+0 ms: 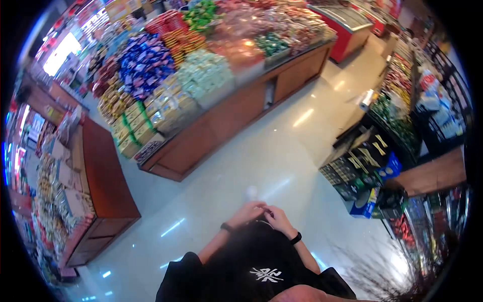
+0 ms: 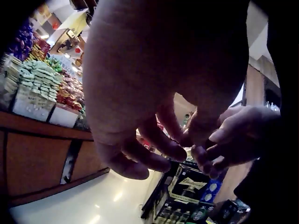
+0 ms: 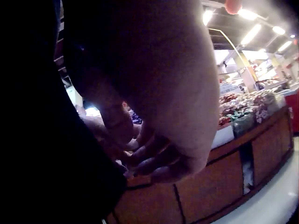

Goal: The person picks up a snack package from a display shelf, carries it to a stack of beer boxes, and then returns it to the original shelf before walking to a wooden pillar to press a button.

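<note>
Both hands meet in front of the black shirt (image 1: 236, 256) at waist height, fingertips close together. My left hand (image 1: 247, 212) comes in from the left with a dark band (image 1: 227, 227) on the wrist. Its fingers (image 2: 149, 154) hang loosely curled in the left wrist view, with no object showing among them. Opposite, my right hand (image 1: 278, 220) reaches toward those fingertips, a black band (image 1: 296, 238) round its wrist. In the right wrist view its fingers (image 3: 159, 161) are also relaxed and bent, and the shadowed fingertips overlap the left hand.
Ahead runs a long wooden display counter (image 1: 201, 146) heaped with packaged goods. Another wooden counter (image 1: 108, 176) stands at left. Stacked drink cartons (image 1: 357, 166) and a produce stand (image 1: 397, 110) are at right. Shiny floor (image 1: 282, 146) lies between, with a red chest freezer (image 1: 347, 35) farther back.
</note>
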Motion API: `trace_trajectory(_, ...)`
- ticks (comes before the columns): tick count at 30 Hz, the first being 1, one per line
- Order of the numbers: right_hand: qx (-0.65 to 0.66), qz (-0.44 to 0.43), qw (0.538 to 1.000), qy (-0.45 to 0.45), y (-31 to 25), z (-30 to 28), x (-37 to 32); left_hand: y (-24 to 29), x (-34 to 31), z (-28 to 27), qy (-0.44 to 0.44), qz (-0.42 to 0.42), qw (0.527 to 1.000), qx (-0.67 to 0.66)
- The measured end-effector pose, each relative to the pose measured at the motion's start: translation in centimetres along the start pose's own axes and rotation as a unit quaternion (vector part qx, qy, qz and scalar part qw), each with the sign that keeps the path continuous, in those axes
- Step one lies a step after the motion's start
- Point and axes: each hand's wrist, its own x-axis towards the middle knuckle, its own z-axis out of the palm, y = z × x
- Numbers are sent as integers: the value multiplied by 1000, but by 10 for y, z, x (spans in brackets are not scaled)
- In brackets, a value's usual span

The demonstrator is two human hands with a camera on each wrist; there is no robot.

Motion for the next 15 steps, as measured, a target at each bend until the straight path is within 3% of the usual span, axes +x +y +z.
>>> trace_trajectory(5, -42, -24, 998, -50, 16, 12, 78, -21, 36, -53, 11, 5, 1000, 9)
trace_trajectory(8, -10, 49, 992, -115, 12, 12, 133, -34, 51, -89, 37, -9, 999, 21)
trace_trajectory(9, -21, -40, 994, -103, 3, 14, 153, -41, 57, -99, 51, -10, 998, 25)
trace_trajectory(11, 1, -54, 990, -132, 1, 22, 188, -47, 68, -125, 74, 3, 996, 39)
trace_trajectory(15, -71, -40, 974, -210, 11, 49, 247, -61, 69, -157, 150, -96, 984, 1)
